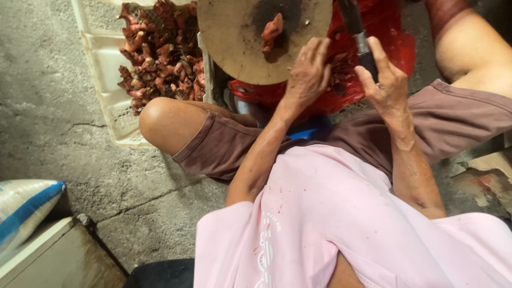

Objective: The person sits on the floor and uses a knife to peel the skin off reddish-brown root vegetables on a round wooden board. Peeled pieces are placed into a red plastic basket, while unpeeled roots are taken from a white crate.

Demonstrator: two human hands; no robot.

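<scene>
A round wooden chopping block [234,37] stands in front of my knees, with one reddish piece of meat [272,29] lying on its dark centre. My left hand [309,69] hovers at the block's near right edge, fingers loosely spread, holding nothing that I can see. My right hand [384,80] grips the dark handle of a cleaver [356,26], whose blade runs out of view at the top. Beneath both hands sits a red plastic bag [389,45] with more reddish pieces in it.
A white plastic crate [101,58] left of the block holds several reddish meat pieces [162,53]. A blue and white sack [24,205] lies at lower left on a pale slab [58,256]. Cracked concrete floor [53,122] surrounds me. Cardboard scraps [488,170] lie at right.
</scene>
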